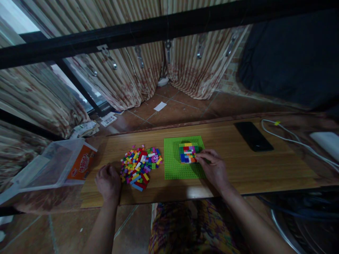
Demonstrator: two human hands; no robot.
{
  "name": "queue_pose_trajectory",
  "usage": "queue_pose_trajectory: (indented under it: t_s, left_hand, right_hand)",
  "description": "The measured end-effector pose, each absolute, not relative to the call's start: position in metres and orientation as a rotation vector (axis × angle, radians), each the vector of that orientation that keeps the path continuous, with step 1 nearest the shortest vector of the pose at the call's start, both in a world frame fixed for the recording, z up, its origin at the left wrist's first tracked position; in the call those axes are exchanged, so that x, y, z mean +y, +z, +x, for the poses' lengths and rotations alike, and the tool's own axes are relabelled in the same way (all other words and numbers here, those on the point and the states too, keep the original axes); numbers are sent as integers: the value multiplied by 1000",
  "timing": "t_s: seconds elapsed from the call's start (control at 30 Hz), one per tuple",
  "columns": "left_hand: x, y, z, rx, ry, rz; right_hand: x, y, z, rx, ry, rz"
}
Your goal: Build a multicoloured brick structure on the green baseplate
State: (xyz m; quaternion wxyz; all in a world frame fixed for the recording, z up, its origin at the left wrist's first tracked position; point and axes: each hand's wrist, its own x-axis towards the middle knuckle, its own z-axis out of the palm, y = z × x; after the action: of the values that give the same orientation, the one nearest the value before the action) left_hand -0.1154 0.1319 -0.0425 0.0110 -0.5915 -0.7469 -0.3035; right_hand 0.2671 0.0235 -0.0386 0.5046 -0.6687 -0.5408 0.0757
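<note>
The small multicoloured brick block (188, 153) sits on the upper right part of the green baseplate (182, 158), near the middle of the wooden table (238, 165). The right hand (214, 167) rests at the block's right edge, fingertips touching its side and pinched lightly against it. Over on the other side, the left hand (108, 180) lies curled on the table just beside the loose brick pile (140, 165), fingers drawn together, and whether it holds a brick cannot be told. Further out, a clear plastic box (53, 165) lies at the table's left end, with a black phone (253, 136) and a white cable (291, 141) far right.
</note>
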Motion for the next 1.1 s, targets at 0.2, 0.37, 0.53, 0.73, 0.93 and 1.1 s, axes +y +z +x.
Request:
queue_pose_trajectory:
  t_s: [0.2, 0.37, 0.53, 0.73, 0.93, 1.1]
  left_hand:
    - [131, -41, -114, -2332, -934, -1862]
    - [131, -41, -114, -2329, -925, -1862]
    - [131, -42, -114, -2325, -935, -1869]
    - [131, -41, -113, -2330, -953, -1867]
    - [130, -41, -112, -2319, -951, -1885]
    - [131, -43, -113, -2322, -941, -1881]
  right_hand:
    - [24, -35, 267, -1323, 179, -1642]
    - [25, -31, 268, -1462, 80, -1718]
    - [23, -31, 266, -1590, -44, -1789]
    - [13, -39, 262, -1622, -145, -1802]
    - [9, -37, 261, -1694, -209, -1850]
    - [8, -36, 260, -1785, -253, -1869]
